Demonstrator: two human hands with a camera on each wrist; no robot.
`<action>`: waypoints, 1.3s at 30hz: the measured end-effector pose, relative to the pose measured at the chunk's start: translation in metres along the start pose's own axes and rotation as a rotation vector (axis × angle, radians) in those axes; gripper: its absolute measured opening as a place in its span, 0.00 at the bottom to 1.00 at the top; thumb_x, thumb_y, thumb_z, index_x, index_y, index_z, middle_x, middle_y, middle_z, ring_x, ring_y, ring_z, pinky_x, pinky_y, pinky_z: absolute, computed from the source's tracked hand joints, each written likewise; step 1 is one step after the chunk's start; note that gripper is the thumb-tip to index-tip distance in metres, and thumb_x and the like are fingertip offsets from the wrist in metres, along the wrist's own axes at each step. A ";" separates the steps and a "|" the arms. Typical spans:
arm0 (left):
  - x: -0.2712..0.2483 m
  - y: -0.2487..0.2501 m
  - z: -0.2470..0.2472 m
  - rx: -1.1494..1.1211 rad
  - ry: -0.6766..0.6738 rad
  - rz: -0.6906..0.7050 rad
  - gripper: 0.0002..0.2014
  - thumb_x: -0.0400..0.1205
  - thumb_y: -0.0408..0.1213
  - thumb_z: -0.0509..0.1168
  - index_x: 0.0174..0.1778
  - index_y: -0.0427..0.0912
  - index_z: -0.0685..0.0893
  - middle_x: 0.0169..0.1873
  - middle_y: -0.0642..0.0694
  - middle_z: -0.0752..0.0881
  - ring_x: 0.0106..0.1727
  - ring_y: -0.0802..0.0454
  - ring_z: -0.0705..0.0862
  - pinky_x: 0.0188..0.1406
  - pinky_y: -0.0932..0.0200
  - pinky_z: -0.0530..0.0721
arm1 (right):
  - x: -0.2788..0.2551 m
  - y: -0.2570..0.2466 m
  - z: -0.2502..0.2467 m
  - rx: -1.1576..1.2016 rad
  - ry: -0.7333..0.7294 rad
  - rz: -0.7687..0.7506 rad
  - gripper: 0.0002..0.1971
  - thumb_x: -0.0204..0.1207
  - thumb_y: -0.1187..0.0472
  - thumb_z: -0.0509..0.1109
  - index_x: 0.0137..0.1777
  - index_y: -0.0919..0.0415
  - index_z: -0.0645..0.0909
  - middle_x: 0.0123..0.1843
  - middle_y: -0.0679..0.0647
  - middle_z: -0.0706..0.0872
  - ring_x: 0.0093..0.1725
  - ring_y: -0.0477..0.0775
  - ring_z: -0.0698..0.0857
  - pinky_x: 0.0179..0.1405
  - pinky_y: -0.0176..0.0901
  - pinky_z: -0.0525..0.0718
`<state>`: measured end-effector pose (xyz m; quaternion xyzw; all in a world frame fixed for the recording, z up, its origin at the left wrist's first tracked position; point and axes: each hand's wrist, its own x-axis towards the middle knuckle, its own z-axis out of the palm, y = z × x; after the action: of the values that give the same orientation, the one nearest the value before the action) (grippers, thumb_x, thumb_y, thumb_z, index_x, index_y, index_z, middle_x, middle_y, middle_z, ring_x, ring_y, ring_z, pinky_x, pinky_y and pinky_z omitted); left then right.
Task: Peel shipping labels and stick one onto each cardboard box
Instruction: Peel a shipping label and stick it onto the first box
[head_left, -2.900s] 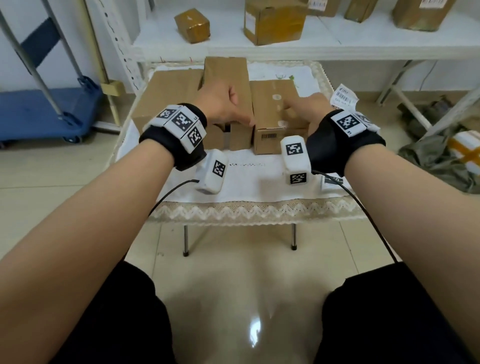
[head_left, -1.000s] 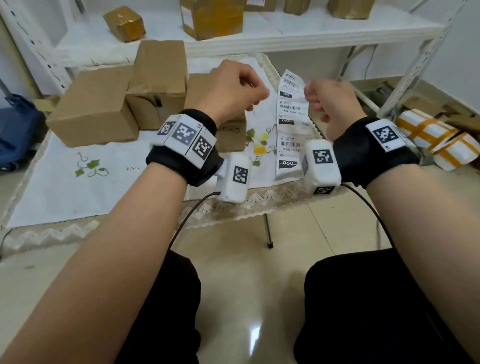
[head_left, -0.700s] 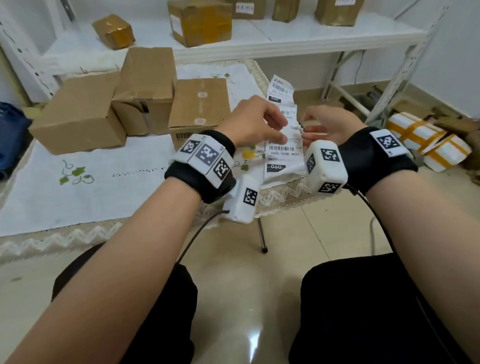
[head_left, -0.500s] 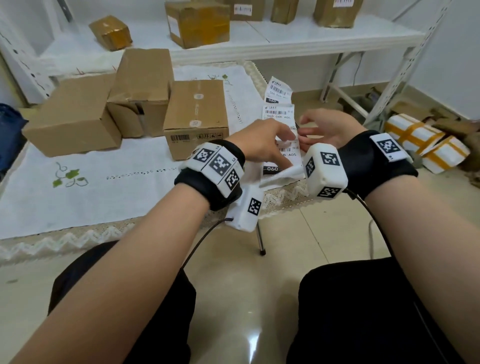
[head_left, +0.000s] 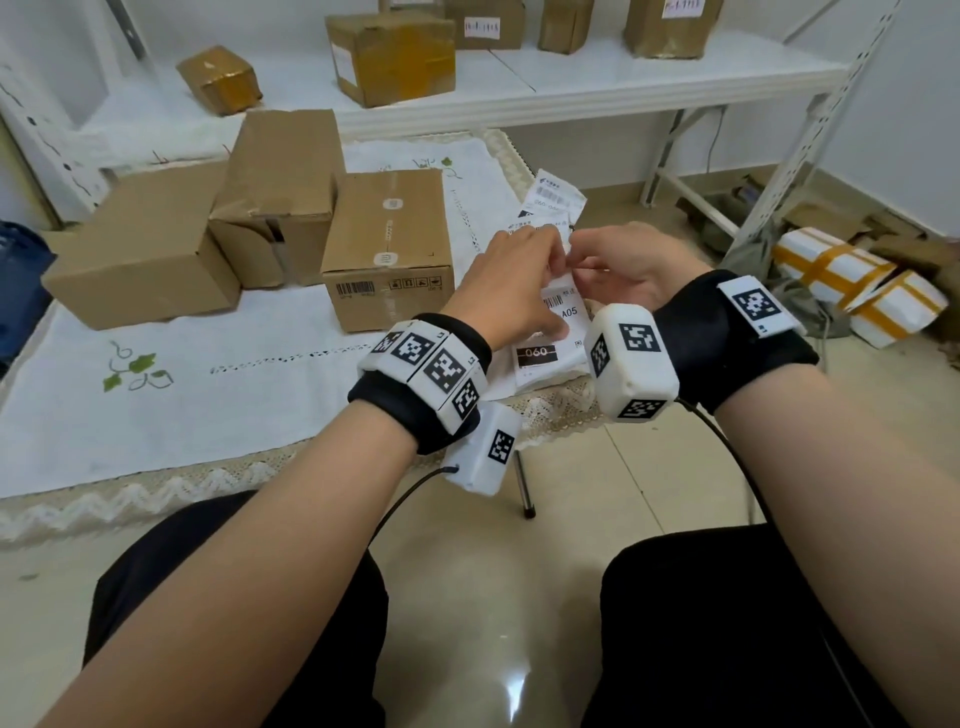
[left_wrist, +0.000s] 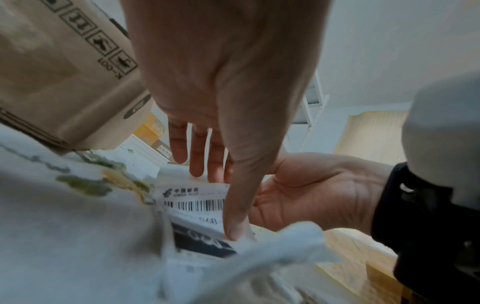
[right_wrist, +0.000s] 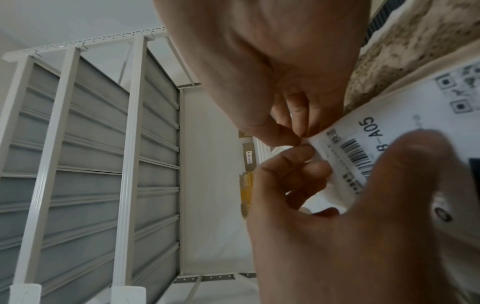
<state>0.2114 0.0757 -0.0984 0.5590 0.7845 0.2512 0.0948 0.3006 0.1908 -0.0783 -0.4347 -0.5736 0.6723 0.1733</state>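
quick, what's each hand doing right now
Left hand: holding the shipping label strip, thumb pressed on it.
Right hand: pinching the strip's top corner.

Three cardboard boxes (head_left: 387, 244) sit side by side along the table's (head_left: 208, 415) far half; label strip (head_left: 545, 332) apparently overhangs its right edge.

The left hand (head_left: 511, 283) covers the upper left of the shipping label strip (head_left: 558, 332), so only part of its barcode and "A05" show from the head camera. In the left wrist view the strip's near end is blurred, its dark band (left_wrist: 205, 241) unreadable. The labels on the shelf boxes (head_left: 480, 26) are too small to read.
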 end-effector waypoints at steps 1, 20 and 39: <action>-0.001 0.000 -0.001 -0.008 0.018 0.002 0.23 0.67 0.36 0.82 0.51 0.46 0.77 0.49 0.50 0.78 0.55 0.44 0.77 0.54 0.45 0.80 | -0.001 0.001 0.001 0.014 -0.015 -0.002 0.10 0.74 0.82 0.64 0.45 0.69 0.80 0.43 0.67 0.82 0.42 0.60 0.83 0.46 0.48 0.86; -0.022 0.001 -0.010 -0.066 -0.450 0.042 0.09 0.75 0.41 0.80 0.37 0.51 0.85 0.30 0.59 0.83 0.30 0.65 0.78 0.36 0.64 0.77 | 0.002 0.013 0.007 0.037 -0.033 -0.054 0.16 0.81 0.83 0.60 0.41 0.66 0.83 0.34 0.56 0.93 0.40 0.55 0.91 0.37 0.43 0.91; 0.001 -0.010 -0.008 -0.855 0.298 -0.198 0.08 0.78 0.29 0.77 0.46 0.32 0.84 0.31 0.42 0.84 0.28 0.51 0.83 0.30 0.60 0.84 | -0.017 0.005 0.009 0.046 -0.197 -0.233 0.07 0.83 0.57 0.75 0.49 0.62 0.87 0.35 0.51 0.87 0.33 0.47 0.87 0.42 0.39 0.89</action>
<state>0.1997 0.0718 -0.0961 0.3498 0.6653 0.6194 0.2268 0.3043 0.1708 -0.0770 -0.2932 -0.6190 0.6998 0.2028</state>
